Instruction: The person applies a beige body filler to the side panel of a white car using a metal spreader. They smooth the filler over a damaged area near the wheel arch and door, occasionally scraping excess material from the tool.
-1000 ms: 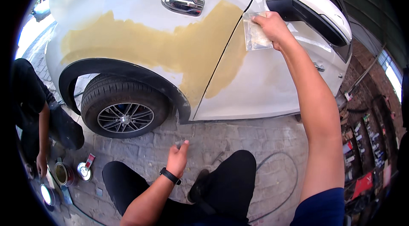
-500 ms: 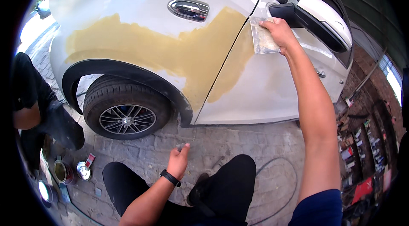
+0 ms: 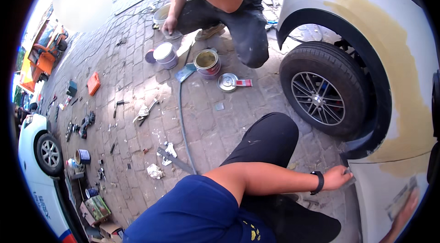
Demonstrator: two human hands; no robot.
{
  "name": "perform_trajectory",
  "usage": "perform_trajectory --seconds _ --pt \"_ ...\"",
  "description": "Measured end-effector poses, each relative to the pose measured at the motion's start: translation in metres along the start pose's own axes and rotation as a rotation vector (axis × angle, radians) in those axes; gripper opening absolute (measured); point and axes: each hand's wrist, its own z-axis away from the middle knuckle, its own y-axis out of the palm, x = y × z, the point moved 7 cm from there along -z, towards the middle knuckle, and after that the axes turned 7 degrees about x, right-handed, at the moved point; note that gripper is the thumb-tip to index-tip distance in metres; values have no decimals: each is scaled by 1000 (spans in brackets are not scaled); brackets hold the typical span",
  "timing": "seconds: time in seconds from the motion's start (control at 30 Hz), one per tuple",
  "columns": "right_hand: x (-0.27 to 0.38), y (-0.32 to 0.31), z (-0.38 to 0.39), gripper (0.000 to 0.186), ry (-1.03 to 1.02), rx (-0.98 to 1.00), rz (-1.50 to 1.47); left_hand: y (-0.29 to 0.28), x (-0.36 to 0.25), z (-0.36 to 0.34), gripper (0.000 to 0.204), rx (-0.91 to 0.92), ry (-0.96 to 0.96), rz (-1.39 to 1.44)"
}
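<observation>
At the white car (image 3: 366,183), my left hand (image 3: 338,178), with a black band on its wrist, is closed on a thin grey flat piece (image 3: 351,180) beside the lower edge of the door. Its exact kind is hard to make out. Low at the right rim, my right hand (image 3: 406,213) grips a smeared flat plate (image 3: 400,198) in front of the door panel; both are partly blurred. Tan filler (image 3: 408,91) spreads over the fender above the black wheel arch and onto the door.
A co-worker (image 3: 224,9) squats beyond my knee, one hand holding a flat grey piece. Nearby stand an open can (image 3: 207,62), a white-topped can (image 3: 165,54) and a lid (image 3: 227,82) with a red tube. A hose (image 3: 182,124) crosses the brick paving among scattered tools.
My view has swung left, bringing the co-worker, cans and paving into sight. My left hand is now close to the car's lower edge. My right hand still holds the plate, now near the rim.
</observation>
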Motion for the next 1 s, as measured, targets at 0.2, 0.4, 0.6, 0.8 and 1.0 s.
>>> perform_trajectory --seconds 0.2,0.4,0.6,0.8,1.0 --pt "-154 250 40 58 248 153 -1059 -35 -30 8 53 -52 50 181" --pt "-119 423 26 62 499 305 -1669 -89 -45 28 43 -208 284 -105" --pt "59 401 23 73 474 355 -1435 -120 -56 48 45 -211 415 -141" --pt "80 429 -6 63 260 579 -1266 -164 -62 90 24 -466 259 -75" --pt "79 436 -6 62 -222 666 -838 -185 -71 123 16 -487 191 -162"
